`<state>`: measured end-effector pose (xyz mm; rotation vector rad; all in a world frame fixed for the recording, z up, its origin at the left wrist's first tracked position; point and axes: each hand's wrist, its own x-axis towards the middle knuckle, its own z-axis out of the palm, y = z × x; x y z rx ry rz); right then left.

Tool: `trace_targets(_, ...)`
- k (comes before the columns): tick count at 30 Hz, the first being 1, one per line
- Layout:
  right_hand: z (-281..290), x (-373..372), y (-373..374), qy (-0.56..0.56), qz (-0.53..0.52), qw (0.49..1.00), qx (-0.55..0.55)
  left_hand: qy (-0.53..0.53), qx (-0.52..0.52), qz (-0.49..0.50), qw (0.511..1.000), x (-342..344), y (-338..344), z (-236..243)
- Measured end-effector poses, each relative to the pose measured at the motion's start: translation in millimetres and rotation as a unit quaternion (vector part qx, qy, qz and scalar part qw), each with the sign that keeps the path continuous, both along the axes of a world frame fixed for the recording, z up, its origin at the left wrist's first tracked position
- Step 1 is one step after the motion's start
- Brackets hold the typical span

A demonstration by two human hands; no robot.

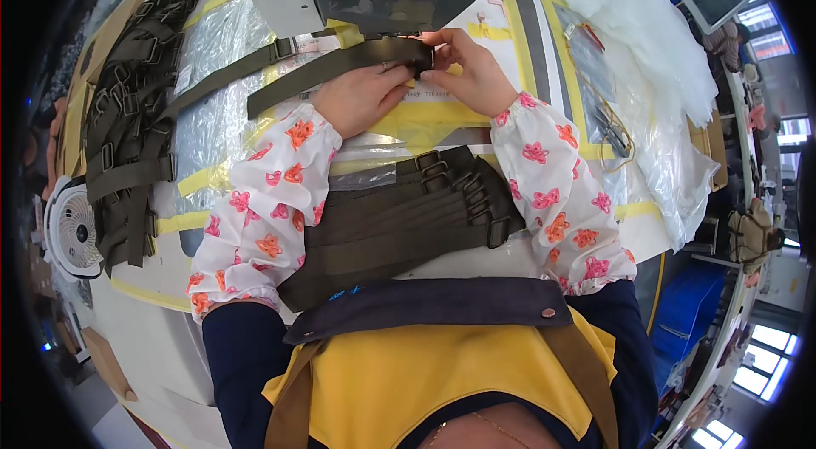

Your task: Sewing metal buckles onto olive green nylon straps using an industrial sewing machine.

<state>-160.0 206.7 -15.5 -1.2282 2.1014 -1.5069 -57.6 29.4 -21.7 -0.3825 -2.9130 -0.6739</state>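
An olive webbing strap (297, 85) runs under the dark machine head, its loose end pointing left. My left hand (361, 99) is closed at the strap's lower edge, with its fingertips near the folded right end. At that end my right hand (472, 75) pinches the strap, thumb below and fingers above; a small dark part there is mostly hidden by the fingers. Just behind lies a second strap (225, 75) with a metal buckle (283, 48). Between my forearms a stack of olive straps (391, 215) with black buckles (484, 203) lies near my body.
The sewing machine head (399, 3), with a yellow taped note, stands right above my hands. Many buckled straps (127, 126) hang in a heap at the left, beside a white fan (74, 228). Clear plastic sheeting (646, 50) and tweezers (612, 122) lie at the right.
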Motion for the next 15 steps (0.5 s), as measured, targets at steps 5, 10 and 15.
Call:
trace_targets(5,1,-6,8,-0.005,-0.030,0.999,0.037,0.101,0.073,-0.058,0.990,-6,-2,-10)
trace_targets(10,-3,-7,8,0.118,-0.035,0.991,0.048,0.014,0.117,-0.019,0.993,-2,-4,-2)
trace_targets(15,-4,-7,4,0.313,0.016,0.949,0.038,-0.038,-0.028,0.012,0.999,-2,-4,9)
